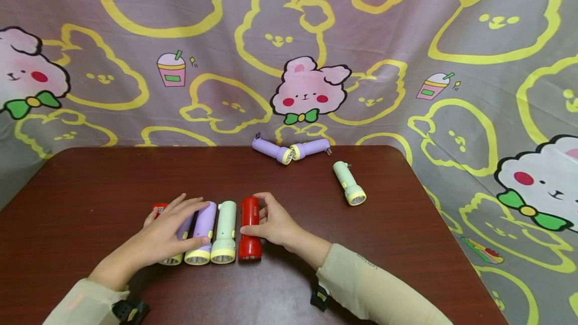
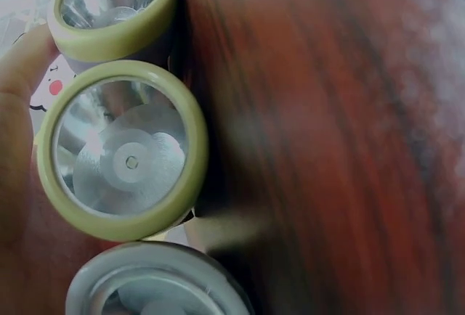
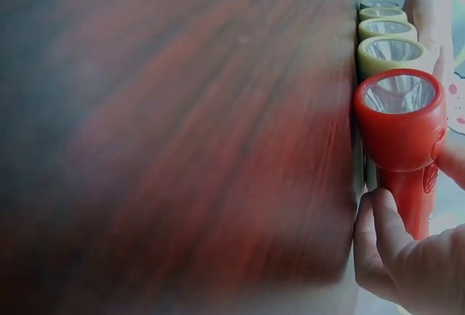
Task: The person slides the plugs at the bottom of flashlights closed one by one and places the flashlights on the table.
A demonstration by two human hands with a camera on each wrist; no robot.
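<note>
A row of flashlights lies side by side, lens ends toward me. My right hand (image 1: 277, 222) grips the red flashlight (image 1: 250, 250) at the row's right end, thumb on its near side and fingers along its far side. Left of it is a pale green flashlight (image 1: 224, 237). My left hand (image 1: 155, 239) rests over the left part of the row, its thumb touching a purple flashlight (image 1: 205, 218). Another purple flashlight (image 1: 186, 225) and a red one (image 1: 160, 206) are mostly hidden under that hand. Yellow-rimmed lenses (image 2: 131, 159) fill the left wrist view.
Two purple flashlights (image 1: 268, 149) (image 1: 312, 148) lie with heads touching at the table's back edge. A pale green flashlight (image 1: 348, 182) lies at the back right. Behind the dark wooden table (image 1: 384, 265) hangs a patterned curtain (image 1: 217, 54).
</note>
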